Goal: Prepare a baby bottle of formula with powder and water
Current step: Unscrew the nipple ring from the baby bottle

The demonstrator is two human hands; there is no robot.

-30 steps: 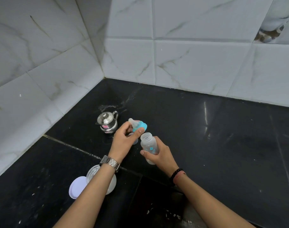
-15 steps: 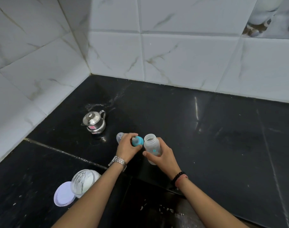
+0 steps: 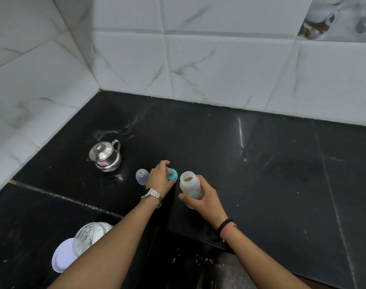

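Right hand (image 3: 201,197): fingers and thumb curled round the lower half of the bottle (image 3: 190,184), gripping it. Bottle is open-mouthed, translucent, tilted slightly toward the left, base hidden behind the palm (cannot tell whether it touches the counter (image 3: 261,174)).

Left hand (image 3: 160,177): fingers curled over the teal nipple ring (image 3: 172,174), holding it just left of the bottle mouth. Ring and bottle are close but apart. Whether the ring rests on the counter, I cannot tell.

Clear cap (image 3: 142,176): lying on the counter just left of the left hand, partly behind the knuckles.

Steel kettle (image 3: 105,156): lid on, upright, far-left of the hands, well apart from the cap, near the corner of the tiled wall (image 3: 219,65).

Jar (image 3: 88,236) with white powder: near-left, open, partly hidden by the left forearm. Its white lid (image 3: 62,256) lies flat just beside it on the near-left side, touching or overlapping at the edge.

Wrists: metal watch (image 3: 152,195) on left, bead bracelet (image 3: 224,225) on right (with a pink thread band).
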